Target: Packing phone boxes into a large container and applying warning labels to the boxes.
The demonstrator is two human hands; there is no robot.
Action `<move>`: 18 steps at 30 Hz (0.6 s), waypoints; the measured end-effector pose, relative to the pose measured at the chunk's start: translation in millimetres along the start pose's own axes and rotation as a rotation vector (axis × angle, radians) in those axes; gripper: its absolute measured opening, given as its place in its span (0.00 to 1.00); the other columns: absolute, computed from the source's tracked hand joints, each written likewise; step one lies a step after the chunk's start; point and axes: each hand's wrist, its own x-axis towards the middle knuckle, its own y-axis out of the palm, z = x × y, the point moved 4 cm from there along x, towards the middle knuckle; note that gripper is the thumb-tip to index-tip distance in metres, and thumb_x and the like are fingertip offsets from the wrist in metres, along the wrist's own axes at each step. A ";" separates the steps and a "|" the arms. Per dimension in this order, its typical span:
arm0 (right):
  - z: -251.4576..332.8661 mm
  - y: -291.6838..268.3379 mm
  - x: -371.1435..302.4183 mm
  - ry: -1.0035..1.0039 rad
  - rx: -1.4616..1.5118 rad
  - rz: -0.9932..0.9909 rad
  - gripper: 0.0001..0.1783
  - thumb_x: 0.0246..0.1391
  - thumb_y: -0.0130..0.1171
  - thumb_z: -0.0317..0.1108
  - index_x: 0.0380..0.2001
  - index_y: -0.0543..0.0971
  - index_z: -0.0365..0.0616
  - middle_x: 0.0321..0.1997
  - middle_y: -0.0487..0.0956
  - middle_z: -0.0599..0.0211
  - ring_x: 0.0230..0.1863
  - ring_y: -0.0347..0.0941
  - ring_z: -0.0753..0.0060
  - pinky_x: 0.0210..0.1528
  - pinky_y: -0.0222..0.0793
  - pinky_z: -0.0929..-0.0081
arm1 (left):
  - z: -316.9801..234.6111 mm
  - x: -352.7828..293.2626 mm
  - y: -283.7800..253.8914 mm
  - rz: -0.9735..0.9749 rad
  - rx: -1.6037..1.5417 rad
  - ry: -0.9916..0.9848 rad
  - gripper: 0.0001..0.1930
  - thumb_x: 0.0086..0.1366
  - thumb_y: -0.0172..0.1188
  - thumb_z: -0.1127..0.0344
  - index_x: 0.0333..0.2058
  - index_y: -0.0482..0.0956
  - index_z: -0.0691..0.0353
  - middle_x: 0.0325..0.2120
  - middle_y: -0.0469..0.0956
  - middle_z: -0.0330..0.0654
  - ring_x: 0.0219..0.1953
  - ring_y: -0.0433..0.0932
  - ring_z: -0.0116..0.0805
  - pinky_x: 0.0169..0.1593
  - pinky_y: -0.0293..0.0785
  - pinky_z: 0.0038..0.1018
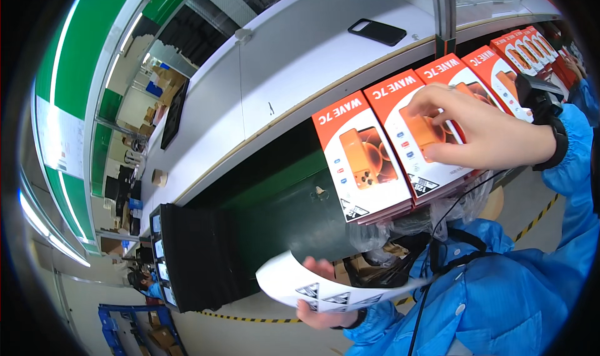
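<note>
My left hand (319,315) grips a curved white sheet of stickers (281,284) printed with black-and-white triangular labels; fingers are behind it and the thumb in front. My right hand (478,125) reaches over the row of phone boxes, fingers curled but apart from the thumb, nothing visible between them. It hides part of the second red-and-white phone box (403,112) and the third phone box (444,65); I cannot tell whether it touches them. The first phone box (362,159) lies uncovered at the row's left end. Black-and-white labels show on the lower corners of the first two.
More phone boxes (525,50) continue to the far right, near another person's hand. A black phone case (378,31) lies on the white shelf (281,62) beyond. A dark green conveyor belt (275,212) runs left toward a black curtained housing (197,256). Clear plastic (369,237) hangs below the boxes.
</note>
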 end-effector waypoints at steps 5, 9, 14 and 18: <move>-32.6 9.7 -38.2 0.178 0.126 -0.079 0.41 0.50 0.56 0.42 0.60 0.53 0.29 0.54 0.66 0.40 0.53 0.67 0.55 0.54 0.63 0.72 | 32.9 55.5 59.4 0.290 -0.006 -0.167 0.35 0.58 0.35 0.55 0.59 0.51 0.77 0.62 0.53 0.55 0.64 0.53 0.46 0.67 0.44 0.36; -27.6 13.8 -19.5 0.478 0.864 0.051 0.33 0.50 0.56 0.33 0.55 0.57 0.28 0.53 0.67 0.48 0.57 0.64 0.65 0.58 0.60 0.72 | 80.4 71.3 45.0 0.134 0.133 -0.460 0.25 0.66 0.36 0.57 0.53 0.63 0.73 0.49 0.72 0.52 0.50 0.73 0.42 0.53 0.67 0.35; -38.4 26.7 -26.5 0.372 0.914 -0.072 0.37 0.49 0.55 0.31 0.61 0.52 0.32 0.57 0.64 0.50 0.58 0.62 0.67 0.55 0.61 0.76 | 68.6 66.1 67.4 0.022 0.224 -0.325 0.27 0.64 0.40 0.58 0.55 0.61 0.74 0.51 0.69 0.54 0.52 0.70 0.46 0.56 0.65 0.39; -4.1 -30.6 -70.8 -0.067 0.786 -0.205 0.41 0.55 0.55 0.36 0.65 0.46 0.36 0.59 0.64 0.54 0.58 0.62 0.70 0.57 0.60 0.74 | 26.9 35.8 131.5 0.162 0.014 -0.339 0.30 0.62 0.38 0.53 0.55 0.61 0.72 0.50 0.69 0.55 0.52 0.70 0.48 0.55 0.66 0.42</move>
